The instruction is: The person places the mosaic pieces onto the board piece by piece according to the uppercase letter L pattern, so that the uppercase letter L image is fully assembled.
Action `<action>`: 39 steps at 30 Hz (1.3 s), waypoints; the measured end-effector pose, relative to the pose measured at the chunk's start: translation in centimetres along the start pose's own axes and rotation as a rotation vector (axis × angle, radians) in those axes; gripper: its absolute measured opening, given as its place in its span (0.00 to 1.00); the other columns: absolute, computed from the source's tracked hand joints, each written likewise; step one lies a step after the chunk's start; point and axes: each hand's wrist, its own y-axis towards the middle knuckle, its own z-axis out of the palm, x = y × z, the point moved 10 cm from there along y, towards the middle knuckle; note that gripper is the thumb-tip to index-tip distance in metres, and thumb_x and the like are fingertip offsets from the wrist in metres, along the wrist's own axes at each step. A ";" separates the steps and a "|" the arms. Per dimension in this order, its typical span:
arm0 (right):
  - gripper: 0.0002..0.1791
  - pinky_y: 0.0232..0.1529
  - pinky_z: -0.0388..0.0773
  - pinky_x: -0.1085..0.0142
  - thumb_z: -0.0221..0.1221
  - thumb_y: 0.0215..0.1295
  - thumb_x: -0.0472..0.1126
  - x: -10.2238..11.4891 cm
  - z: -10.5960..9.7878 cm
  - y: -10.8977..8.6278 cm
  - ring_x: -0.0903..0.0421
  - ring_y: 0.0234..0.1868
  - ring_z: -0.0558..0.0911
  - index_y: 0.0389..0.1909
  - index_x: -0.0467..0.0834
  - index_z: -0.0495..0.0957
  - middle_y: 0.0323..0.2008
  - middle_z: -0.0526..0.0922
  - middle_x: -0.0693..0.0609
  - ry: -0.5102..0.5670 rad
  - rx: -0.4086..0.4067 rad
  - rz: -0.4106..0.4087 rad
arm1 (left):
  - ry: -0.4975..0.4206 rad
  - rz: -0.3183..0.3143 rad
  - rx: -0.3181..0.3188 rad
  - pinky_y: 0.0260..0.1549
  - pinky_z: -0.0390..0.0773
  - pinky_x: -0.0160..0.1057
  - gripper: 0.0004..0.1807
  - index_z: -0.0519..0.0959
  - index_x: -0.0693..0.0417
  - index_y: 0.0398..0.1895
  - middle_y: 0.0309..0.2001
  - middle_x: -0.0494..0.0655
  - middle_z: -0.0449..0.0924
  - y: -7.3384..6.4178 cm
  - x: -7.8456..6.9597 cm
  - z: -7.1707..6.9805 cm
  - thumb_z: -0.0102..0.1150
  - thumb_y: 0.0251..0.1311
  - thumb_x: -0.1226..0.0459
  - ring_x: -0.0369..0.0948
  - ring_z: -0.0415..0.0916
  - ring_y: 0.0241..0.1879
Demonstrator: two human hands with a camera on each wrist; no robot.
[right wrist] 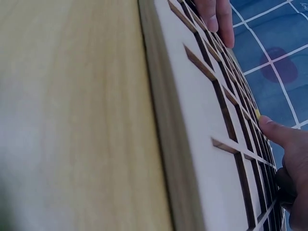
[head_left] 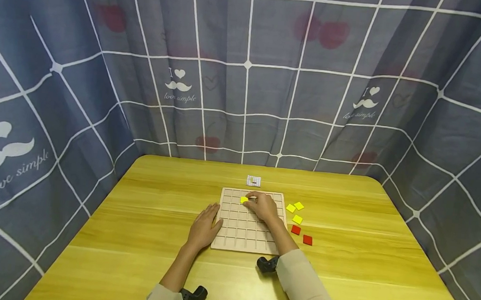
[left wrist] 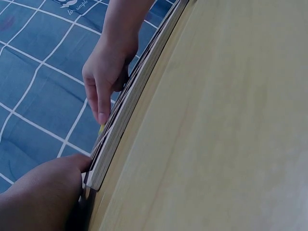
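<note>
A wooden grid board [head_left: 233, 243] with square recesses lies on the table. Over its upper part my right hand [head_left: 263, 207] pinches a yellow square tile [head_left: 243, 199] between thumb and fingertips, right at the grid. In the right wrist view the thumb [right wrist: 276, 130] meets the edge of that tile. My left hand [head_left: 203, 228] lies along the board's left edge, fingers fairly straight, thumb touching the rim. Right of the board lie several loose tiles: yellow ones [head_left: 297, 219] and two red ones, one [head_left: 296, 229] nearer the board, the other [head_left: 307, 240] lower right.
Behind the board lies a small white gridded card [head_left: 253, 181]. The wooden table [head_left: 156, 190] reaches back to a grey-blue curtain [head_left: 224, 87] with white lines. Black wrist-worn devices, one at the left wrist [head_left: 195, 297] and one at the right [head_left: 267, 264], sit close over the table.
</note>
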 end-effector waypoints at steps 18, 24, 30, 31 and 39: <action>0.17 0.10 0.50 0.73 0.64 0.56 0.43 -2.6 -5.3 -2.4 0.63 0.09 0.52 0.46 0.43 0.81 0.07 0.57 0.57 0.264 -0.095 -0.047 | -0.008 0.001 -0.007 0.66 0.50 0.48 0.30 0.61 0.63 0.66 0.67 0.55 0.59 0.1 -0.3 0.0 0.50 0.65 0.57 0.51 0.52 0.67; 0.17 0.11 0.50 0.72 0.64 0.57 0.40 -5.6 -9.9 -3.5 0.62 0.11 0.52 0.48 0.40 0.80 0.09 0.55 0.57 0.238 -0.133 -0.028 | -0.002 -0.001 -0.002 0.66 0.50 0.49 0.30 0.61 0.63 0.66 0.67 0.55 0.59 0.0 -0.2 0.0 0.49 0.65 0.56 0.51 0.52 0.67; 0.19 0.12 0.52 0.69 0.62 0.59 0.39 -8.6 -12.1 -4.2 0.61 0.12 0.54 0.53 0.41 0.77 0.11 0.56 0.55 0.209 -0.056 -0.010 | -0.003 0.003 -0.001 0.66 0.50 0.49 0.30 0.61 0.63 0.66 0.67 0.55 0.59 0.0 -0.1 0.0 0.49 0.65 0.56 0.51 0.52 0.67; 0.20 0.12 0.53 0.69 0.61 0.60 0.39 -9.0 -12.2 -4.3 0.61 0.12 0.54 0.54 0.42 0.77 0.11 0.56 0.55 0.202 -0.031 -0.011 | -0.003 0.004 0.000 0.66 0.50 0.49 0.30 0.61 0.63 0.66 0.67 0.55 0.59 0.0 -0.1 0.0 0.49 0.65 0.56 0.51 0.52 0.67; 0.22 0.15 0.57 0.70 0.62 0.59 0.40 -11.7 -11.3 -4.5 0.62 0.13 0.57 0.55 0.43 0.76 0.12 0.60 0.55 0.154 0.096 -0.021 | -0.003 0.002 -0.004 0.66 0.50 0.49 0.30 0.61 0.63 0.66 0.67 0.55 0.59 0.0 -0.2 0.0 0.49 0.65 0.57 0.51 0.52 0.67</action>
